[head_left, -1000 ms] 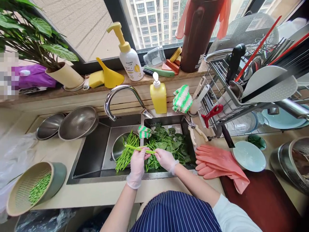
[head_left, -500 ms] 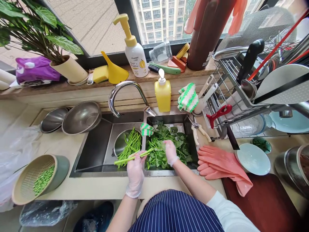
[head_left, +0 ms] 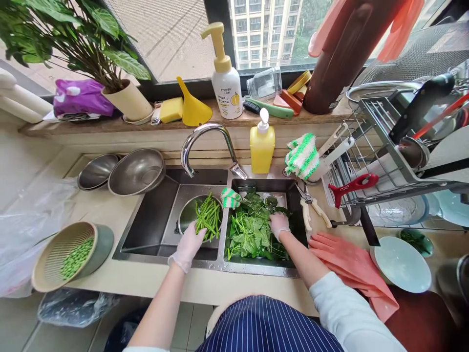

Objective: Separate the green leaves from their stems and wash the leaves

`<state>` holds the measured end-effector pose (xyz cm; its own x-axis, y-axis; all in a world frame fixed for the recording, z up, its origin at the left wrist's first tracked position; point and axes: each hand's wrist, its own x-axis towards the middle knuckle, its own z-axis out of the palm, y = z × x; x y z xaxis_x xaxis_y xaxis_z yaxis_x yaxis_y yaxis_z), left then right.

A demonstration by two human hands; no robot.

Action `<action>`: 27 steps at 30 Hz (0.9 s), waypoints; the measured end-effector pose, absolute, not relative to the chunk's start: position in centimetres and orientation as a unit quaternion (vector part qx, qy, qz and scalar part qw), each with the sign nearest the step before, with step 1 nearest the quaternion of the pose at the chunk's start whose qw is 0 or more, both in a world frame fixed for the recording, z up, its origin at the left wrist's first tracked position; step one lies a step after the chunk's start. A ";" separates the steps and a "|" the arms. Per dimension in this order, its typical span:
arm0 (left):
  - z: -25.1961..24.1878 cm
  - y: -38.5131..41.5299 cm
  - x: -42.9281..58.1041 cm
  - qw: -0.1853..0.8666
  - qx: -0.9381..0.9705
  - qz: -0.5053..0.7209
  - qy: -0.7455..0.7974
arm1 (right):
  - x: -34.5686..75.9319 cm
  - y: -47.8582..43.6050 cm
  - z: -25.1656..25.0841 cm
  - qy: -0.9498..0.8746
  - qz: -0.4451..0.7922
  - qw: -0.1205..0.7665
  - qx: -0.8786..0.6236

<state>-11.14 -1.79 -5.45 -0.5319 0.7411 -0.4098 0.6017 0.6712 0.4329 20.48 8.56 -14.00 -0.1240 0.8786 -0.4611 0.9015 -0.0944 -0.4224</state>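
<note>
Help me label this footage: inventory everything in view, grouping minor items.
Sink: one, grey, centre
Stems: many, green, left basin
Leafy greens: one heap, green, right basin
Metal bowls: at least three, grey, left basin and counter
Faucet: one, silver, behind sink
Striped cloths: two, green-white, sink divider and back
Pump bottles: two, yellow and white, behind sink
Funnel: one, yellow, windowsill
Potted plant: one, green, windowsill
Tall container: one, brown, windowsill
Rubber gloves: several, pink, container and counter
Dish rack: one, grey, right
Pea basket: one, green, left counter
Board: one, maroon, right counter
Other items: many, mixed, windowsill, rack, counter
Apron: one, navy, bottom
Left hand: one, pale-gloved, at stems
Right hand: one, pale-gloved, in greens
</note>
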 end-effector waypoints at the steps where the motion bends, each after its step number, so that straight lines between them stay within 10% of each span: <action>1: -5.3 -1.7 -10.4 0.272 0.423 0.133 0.854 | 20.6 8.7 -14.0 0.674 -0.334 0.019 0.658; 12: -1.3 3.6 1.0 0.428 0.475 0.437 0.632 | 24.2 9.9 -6.2 0.544 -0.601 -0.101 0.578; 18: -1.5 6.0 4.6 0.378 0.679 0.331 0.536 | 23.9 7.1 -1.7 0.382 -0.800 -0.115 0.449; 27: -1.1 4.2 3.3 0.459 0.527 0.333 0.633 | 24.7 5.9 -3.9 0.275 -0.766 -0.283 0.507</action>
<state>3.32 4.21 -1.07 -0.0230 0.9727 -0.2308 0.3618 0.2233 0.9051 24.69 5.93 -3.94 -0.3255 0.7124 -0.6218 -0.1555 -0.6889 -0.7079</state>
